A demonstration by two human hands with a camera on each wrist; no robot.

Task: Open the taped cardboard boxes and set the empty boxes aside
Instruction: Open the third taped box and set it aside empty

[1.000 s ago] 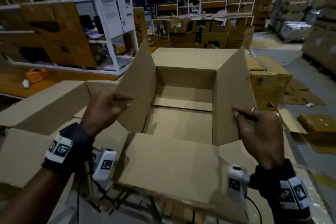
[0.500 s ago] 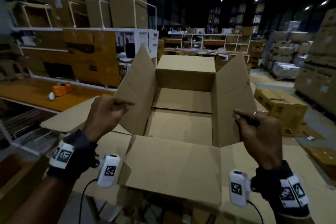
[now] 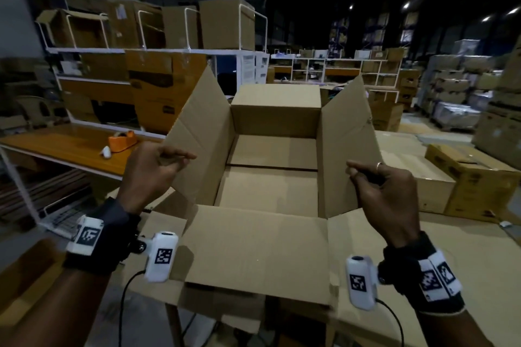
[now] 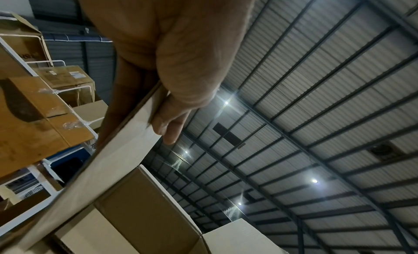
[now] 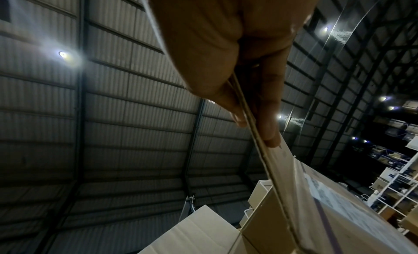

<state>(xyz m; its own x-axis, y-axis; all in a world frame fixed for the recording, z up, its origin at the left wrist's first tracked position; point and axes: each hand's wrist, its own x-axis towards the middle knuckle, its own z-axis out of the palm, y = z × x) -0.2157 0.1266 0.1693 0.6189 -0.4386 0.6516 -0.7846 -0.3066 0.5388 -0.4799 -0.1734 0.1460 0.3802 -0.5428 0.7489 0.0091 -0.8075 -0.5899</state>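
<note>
Head cam: open cardboard box (image 3: 270, 191) empty, L hand (image 3: 149, 175) pinching left flap (image 3: 201, 135), R hand (image 3: 380, 191) pinching right flap (image 3: 346, 135)

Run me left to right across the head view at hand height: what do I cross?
Orange tape dispenser → left hand, pinching the box's left flap → empty inside of the open cardboard box → right flap → right hand pinching it → closed carton behind.
</note>
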